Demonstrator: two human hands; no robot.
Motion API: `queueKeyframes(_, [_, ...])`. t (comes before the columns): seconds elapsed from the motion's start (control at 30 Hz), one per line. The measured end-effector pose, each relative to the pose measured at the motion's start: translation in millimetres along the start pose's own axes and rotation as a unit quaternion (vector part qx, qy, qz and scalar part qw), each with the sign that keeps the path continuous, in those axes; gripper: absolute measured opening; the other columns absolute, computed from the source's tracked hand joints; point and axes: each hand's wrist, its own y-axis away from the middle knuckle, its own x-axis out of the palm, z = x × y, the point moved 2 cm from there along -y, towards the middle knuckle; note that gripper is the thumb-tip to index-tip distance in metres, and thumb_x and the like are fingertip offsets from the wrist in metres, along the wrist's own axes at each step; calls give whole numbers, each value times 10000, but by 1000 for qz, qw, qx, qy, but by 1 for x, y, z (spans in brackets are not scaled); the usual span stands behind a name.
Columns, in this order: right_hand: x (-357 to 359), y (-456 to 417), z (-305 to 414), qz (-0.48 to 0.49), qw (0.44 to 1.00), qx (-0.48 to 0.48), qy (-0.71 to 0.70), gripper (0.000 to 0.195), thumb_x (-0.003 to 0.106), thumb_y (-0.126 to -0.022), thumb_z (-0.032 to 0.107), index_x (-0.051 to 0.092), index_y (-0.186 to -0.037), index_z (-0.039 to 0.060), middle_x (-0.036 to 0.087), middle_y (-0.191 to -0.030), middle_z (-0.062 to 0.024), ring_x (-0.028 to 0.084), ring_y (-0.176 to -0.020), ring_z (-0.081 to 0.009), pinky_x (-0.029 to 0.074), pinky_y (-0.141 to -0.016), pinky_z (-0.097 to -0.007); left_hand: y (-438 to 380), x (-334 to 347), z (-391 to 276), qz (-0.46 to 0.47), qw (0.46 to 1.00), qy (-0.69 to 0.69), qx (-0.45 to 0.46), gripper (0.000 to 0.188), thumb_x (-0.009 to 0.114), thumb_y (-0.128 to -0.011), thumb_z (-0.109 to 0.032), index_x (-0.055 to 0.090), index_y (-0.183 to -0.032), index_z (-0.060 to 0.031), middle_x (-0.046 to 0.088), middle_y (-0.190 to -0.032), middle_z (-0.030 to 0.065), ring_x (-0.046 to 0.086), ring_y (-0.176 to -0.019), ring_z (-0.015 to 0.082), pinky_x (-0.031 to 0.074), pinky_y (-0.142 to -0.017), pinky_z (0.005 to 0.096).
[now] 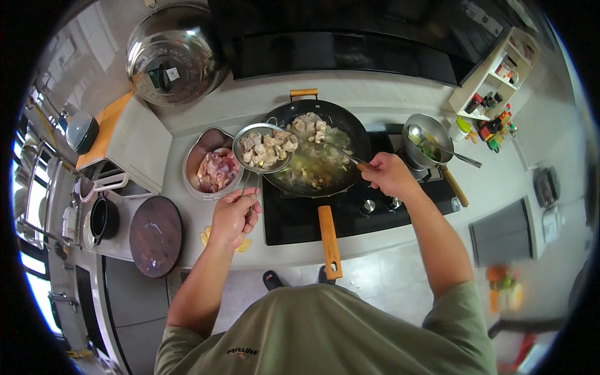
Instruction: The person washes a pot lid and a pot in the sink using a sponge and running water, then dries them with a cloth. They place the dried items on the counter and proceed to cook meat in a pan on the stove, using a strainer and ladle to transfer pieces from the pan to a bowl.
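Observation:
My left hand (236,215) grips the thin handle of a metal strainer (240,162), which holds cooked meat pieces (267,149) over the left rim of a black wok (358,176). My right hand (386,176) is closed around the wooden handle of a metal utensil (341,151). Its far end is at a pile of pale meat pieces (310,126) inside the wok; that heap hides the utensil's head. Cloudy yellowish liquid (318,166) with bits in it fills the wok. Left of the strainer, raw meat (218,171) lies in a container (194,154).
The wok's wooden handle (330,241) juts towards me over the black cooktop (300,225). At the right stands a saucepan (415,152) with a metal ladle (461,157). A round dark board (156,236) and a countertop oven (140,150) are at the left.

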Motion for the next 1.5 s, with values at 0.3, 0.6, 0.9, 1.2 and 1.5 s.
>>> queueKeyframes(0.3, [-37,36,53,3,1000,22,-14,216,749,-870,153,640,-985,5,628,-673,-38,509,-515,-72,363,-425,-249,-16,1,6,4,1000,-11,7,260,617,-951,-100,580,-1165,44,606,-727,87,493,-463,112,316,-368,250])
queueKeyframes(0.6, [-42,61,71,-29,986,-96,136,283,752,-845,200,612,-982,-4,679,-756,-173,674,-683,-303,521,-644,-396,-74,47,24,75,996,35,-27,214,645,-950,-103,588,-1117,18,594,-740,65,483,-521,99,273,-397,238])
queueKeyframes(0.9, [-39,84,76,-169,869,-205,417,266,680,-893,178,527,-1060,40,703,-841,-194,693,-766,-409,560,-661,-496,-76,60,38,84,993,58,-54,191,663,-935,-91,586,-1079,9,596,-743,61,490,-527,93,275,-390,231])
queueKeyframes(1.2, [-92,53,92,-80,804,-186,559,175,661,-864,150,642,-966,9,709,-840,-213,711,-792,-385,574,-718,-474,-49,41,11,98,995,22,-28,261,667,-936,-118,594,-1138,30,590,-743,61,488,-505,95,288,-380,230])
queueKeyframes(1.5, [-97,0,102,155,904,45,397,213,737,-773,217,703,-854,23,716,-771,-123,675,-658,-199,521,-656,-350,-19,34,-34,79,997,4,-3,300,643,-939,-124,587,-1189,34,599,-753,56,484,-512,94,279,-385,226])
